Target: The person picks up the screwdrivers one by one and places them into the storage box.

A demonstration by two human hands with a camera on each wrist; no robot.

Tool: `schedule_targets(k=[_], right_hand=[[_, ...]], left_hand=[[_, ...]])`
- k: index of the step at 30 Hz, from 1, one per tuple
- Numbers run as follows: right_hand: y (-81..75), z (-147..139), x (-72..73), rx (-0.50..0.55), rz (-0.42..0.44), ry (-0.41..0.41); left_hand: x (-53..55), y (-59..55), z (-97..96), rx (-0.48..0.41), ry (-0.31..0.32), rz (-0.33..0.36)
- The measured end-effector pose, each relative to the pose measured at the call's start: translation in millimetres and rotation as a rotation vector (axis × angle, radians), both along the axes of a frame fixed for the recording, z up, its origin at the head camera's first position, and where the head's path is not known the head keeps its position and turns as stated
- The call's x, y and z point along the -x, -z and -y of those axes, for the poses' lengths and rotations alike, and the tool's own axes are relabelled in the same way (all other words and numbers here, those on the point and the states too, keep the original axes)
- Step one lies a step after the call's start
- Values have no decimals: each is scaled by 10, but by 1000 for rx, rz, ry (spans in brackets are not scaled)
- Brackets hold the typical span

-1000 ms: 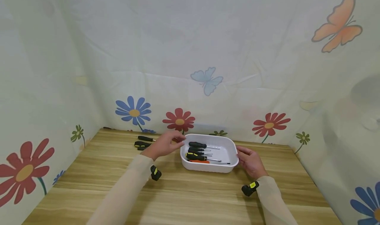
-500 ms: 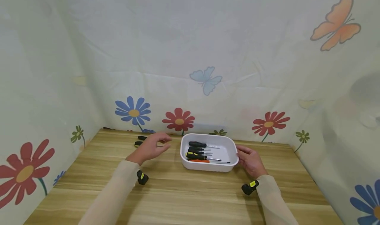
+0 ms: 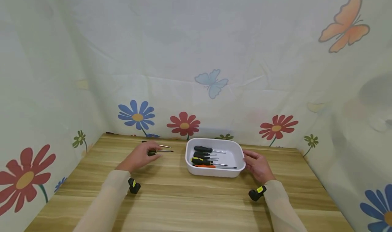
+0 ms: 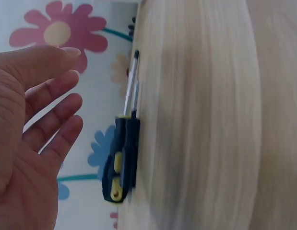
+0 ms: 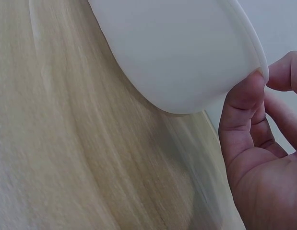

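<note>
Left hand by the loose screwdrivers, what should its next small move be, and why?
Probably ease the left hand down and pinch the nearby yellow-and-black screwdriver by its handle: that hand holds nothing, while the right hand pinches the rim of the white tray, where other screwdrivers lie.

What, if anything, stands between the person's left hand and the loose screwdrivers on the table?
Nothing visible: the left wrist view shows an open gap between the left hand and the loose screwdrivers. The white box sits farther right, past their tips.
</note>
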State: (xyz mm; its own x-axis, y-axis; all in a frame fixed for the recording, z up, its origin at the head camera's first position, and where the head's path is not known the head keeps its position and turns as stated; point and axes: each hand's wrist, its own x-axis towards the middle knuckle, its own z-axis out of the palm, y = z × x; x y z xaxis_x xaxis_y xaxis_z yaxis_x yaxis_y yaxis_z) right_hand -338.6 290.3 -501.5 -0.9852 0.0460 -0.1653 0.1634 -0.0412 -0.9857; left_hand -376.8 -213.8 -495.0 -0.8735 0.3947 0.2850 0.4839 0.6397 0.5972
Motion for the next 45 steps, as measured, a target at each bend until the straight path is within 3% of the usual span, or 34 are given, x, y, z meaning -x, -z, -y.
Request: schedule_targets(k=[12, 19, 30, 45], right_hand=[[-5, -7, -1, 7, -1, -9], [-7, -9, -11, 6, 2, -13], [7, 8, -3, 17, -16, -13], [10, -12, 2, 10, -1, -13]], left_hand=[[64, 141, 276, 40, -21, -44], [71, 179, 366, 84, -87, -39], [26, 170, 412, 140, -117, -10], [111, 215, 384, 240, -130, -38]])
